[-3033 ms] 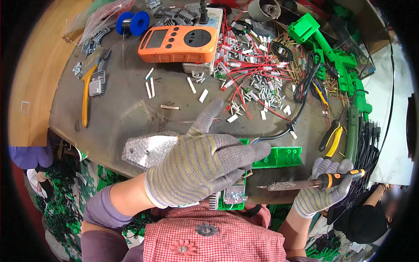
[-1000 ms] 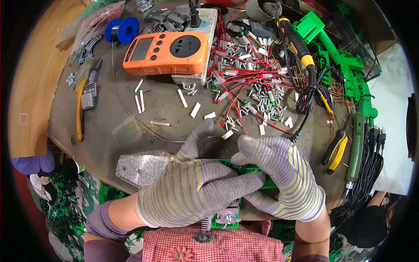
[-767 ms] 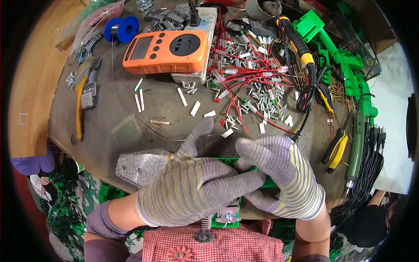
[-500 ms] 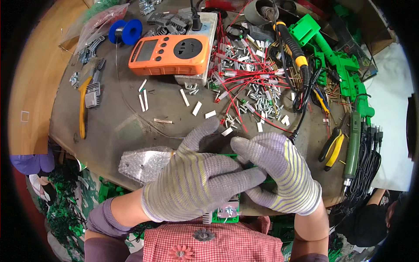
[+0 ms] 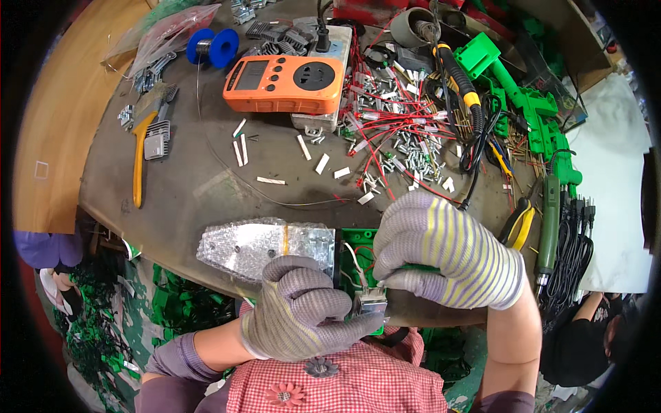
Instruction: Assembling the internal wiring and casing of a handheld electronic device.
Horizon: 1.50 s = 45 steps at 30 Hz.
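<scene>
In front of me lies an open green plastic housing (image 5: pixel 358 239) with white and red wires inside. A small silver metal block (image 5: pixel 372 301) sits at its near end. A bubble-wrapped metal plate (image 5: pixel 241 248) adjoins the housing on the left. My left hand (image 5: pixel 296 310), in a striped grey glove, is curled at the housing's near left side, its thumb along the metal block. My gloved right hand (image 5: pixel 447 255) is closed in a pinch over the housing's right side, near the wires. Whatever its fingertips hold is hidden.
An orange power meter (image 5: pixel 286 84) stands beyond, beside a pile of screws (image 5: pixel 420 155) and red wires. Left are a yellow-handled brush (image 5: pixel 141 158) and a blue wire spool (image 5: pixel 212 49). Yellow-handled pliers (image 5: pixel 523 224) and a green electric screwdriver (image 5: pixel 549 227) lie right.
My hands have drawn apart, uncovering the housing and its wires. My left hand has curled its fingers and moved nearer; the right has risen slightly. The view has shifted a little.
</scene>
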Available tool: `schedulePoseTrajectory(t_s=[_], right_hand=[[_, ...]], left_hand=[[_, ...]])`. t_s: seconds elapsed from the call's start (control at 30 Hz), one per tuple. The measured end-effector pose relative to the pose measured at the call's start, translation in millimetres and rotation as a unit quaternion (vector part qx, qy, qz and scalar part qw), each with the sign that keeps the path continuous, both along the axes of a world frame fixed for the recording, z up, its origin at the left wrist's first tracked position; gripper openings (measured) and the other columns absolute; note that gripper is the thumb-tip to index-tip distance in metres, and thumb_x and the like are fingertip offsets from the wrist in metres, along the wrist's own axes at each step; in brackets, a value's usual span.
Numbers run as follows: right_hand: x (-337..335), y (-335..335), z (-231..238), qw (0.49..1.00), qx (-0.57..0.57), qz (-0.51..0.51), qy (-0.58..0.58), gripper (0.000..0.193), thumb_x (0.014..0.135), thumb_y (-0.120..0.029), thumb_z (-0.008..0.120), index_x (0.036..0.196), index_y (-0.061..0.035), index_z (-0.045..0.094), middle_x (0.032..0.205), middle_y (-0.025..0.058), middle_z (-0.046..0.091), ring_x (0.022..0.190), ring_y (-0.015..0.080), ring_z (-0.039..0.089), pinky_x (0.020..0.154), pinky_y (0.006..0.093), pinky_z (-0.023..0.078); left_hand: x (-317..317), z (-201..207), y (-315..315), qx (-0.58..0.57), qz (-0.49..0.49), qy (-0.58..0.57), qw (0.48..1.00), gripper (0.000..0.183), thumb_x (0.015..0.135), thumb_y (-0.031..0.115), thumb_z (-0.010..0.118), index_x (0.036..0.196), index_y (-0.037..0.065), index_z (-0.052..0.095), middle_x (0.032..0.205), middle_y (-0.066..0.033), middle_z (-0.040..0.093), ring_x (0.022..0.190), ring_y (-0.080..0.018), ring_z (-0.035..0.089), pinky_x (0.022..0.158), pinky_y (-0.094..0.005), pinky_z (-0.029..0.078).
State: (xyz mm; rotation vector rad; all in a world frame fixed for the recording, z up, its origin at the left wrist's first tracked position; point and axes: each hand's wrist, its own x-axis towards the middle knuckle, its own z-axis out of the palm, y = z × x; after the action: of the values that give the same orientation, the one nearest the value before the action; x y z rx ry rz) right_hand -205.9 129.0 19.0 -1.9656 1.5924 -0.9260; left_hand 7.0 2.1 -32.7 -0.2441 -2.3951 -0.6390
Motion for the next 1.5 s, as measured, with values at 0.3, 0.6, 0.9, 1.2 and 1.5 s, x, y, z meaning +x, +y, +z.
schedulePoseTrajectory(t_s=[0.3,0.6,0.9,1.2,1.5], right_hand=[[15.5,-6.3,32.1,0.987,0.143,-0.052,0.057,0.013,0.08,-0.018,0.066,0.088,-0.0075,0.068,0.083,0.0152,0.065,0.088,0.0357,0.062,0.079,0.0456,0.048],[19.6,-14.8,18.3,0.988,0.033,-0.052,0.138,0.013,0.071,-0.018,0.068,0.078,-0.0082,0.066,0.064,0.0163,0.058,0.063,0.0366,0.06,0.058,0.0466,0.046],[18.5,-15.9,29.4,0.954,0.209,0.025,0.211,0.013,0.077,-0.021,0.067,0.087,-0.0137,0.071,0.08,0.0059,0.062,0.086,0.0302,0.06,0.077,0.0435,0.046],[35.1,20.3,11.5,0.978,0.072,-0.122,0.154,0.015,0.078,-0.02,0.073,0.09,-0.0128,0.069,0.085,0.007,0.06,0.086,0.0314,0.059,0.078,0.0437,0.045],[104.3,59.8,-37.6,0.961,-0.048,-0.24,0.129,0.03,0.074,-0.018,0.073,0.104,-0.0148,0.073,0.076,-0.0026,0.056,0.069,0.0168,0.057,0.061,0.0342,0.045]], left_hand=[[4.1,3.9,-2.5,0.034,-0.026,-0.033,0.999,0.037,0.053,0.025,0.085,0.088,0.036,0.076,0.077,0.0134,0.046,0.077,-0.0134,0.052,0.068,-0.0334,0.039],[4.5,-0.3,-0.3,0.054,-0.025,-0.042,0.997,0.038,0.054,0.024,0.087,0.088,0.037,0.078,0.075,0.0144,0.044,0.072,-0.0126,0.05,0.063,-0.033,0.034],[1.5,2.6,2.6,0.094,0.008,-0.076,0.993,0.037,0.057,0.027,0.091,0.064,0.019,0.056,0.067,0.009,0.048,0.063,-0.0138,0.054,0.06,-0.0353,0.038],[-3.2,4.1,1.7,0.049,-0.021,-0.029,0.998,0.029,0.055,0.023,0.089,0.07,0.02,0.064,0.067,0.0077,0.042,0.061,-0.0135,0.051,0.057,-0.0344,0.036],[-36.7,52.3,-40.1,-0.042,-0.011,-0.185,0.982,0.027,0.072,0.035,0.074,0.095,0.021,0.074,0.108,-0.0067,0.063,0.105,-0.0292,0.056,0.091,-0.0466,0.04]])
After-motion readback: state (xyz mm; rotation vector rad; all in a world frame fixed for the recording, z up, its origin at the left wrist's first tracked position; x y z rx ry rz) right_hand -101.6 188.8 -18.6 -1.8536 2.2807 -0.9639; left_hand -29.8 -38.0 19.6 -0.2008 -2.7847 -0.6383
